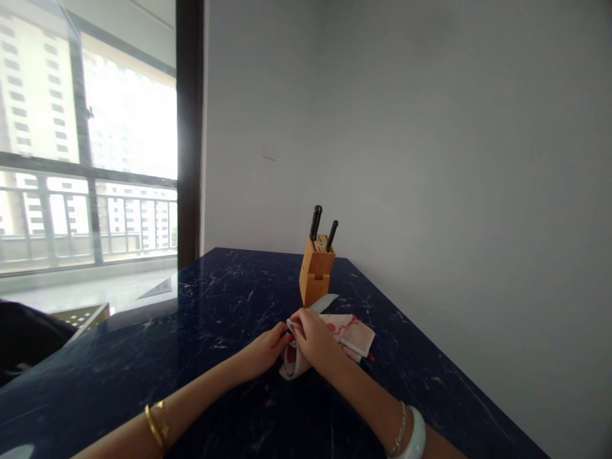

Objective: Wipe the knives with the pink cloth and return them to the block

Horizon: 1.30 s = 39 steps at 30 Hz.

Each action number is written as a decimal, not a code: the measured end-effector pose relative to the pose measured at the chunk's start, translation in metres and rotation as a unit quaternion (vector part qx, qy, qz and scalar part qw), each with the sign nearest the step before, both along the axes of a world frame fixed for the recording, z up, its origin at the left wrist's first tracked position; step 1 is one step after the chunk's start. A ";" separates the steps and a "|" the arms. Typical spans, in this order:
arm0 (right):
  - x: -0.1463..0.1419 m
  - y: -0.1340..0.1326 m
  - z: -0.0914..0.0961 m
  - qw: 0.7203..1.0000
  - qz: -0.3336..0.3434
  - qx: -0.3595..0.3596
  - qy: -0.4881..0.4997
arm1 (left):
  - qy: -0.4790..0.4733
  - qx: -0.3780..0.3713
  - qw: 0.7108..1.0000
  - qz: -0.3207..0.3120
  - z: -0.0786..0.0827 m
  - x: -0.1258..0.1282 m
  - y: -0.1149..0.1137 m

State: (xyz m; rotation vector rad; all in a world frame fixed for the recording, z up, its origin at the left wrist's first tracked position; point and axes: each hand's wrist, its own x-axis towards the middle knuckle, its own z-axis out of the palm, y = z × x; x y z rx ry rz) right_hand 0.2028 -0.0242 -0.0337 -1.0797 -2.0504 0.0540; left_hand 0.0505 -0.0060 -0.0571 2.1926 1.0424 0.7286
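A kitchen knife [325,303] points its bare blade up and to the right, out past my right hand. My left hand [268,346] is closed at the knife's near end, where a bit of dark handle shows between the fingers; most of the handle is hidden. With my right hand [312,335] I grip a pink and white cloth [352,334] with red patterns, pressed against the knife near the base of the blade. The cloth's loose part spreads right over the table, and a fold hangs below my fingers. Just behind the blade stands a wooden knife block [315,274].
Black-handled knives [315,222] stick up from the block's slots. The dark blue marbled table [229,287] runs back to a grey wall [430,159], which also borders its right side. At left are a large window and a black item [29,338] beside the table.
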 end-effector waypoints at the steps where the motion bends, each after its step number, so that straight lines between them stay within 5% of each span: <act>1: -0.001 0.000 -0.001 1.000 0.004 -0.002 0.003 | -0.005 -0.004 1.000 0.000 0.000 0.000 0.001; 9: 0.014 0.013 0.003 0.995 -0.078 0.027 0.053 | -0.008 -0.008 1.000 -0.015 0.001 -0.002 -0.001; 16: 0.019 0.013 0.006 0.986 -0.151 0.034 -0.067 | -0.013 -0.018 1.000 -0.006 -0.001 -0.001 0.001; 39: 0.002 0.002 0.001 0.996 -0.047 0.019 -0.072 | -0.014 0.005 1.000 -0.014 0.000 -0.002 0.000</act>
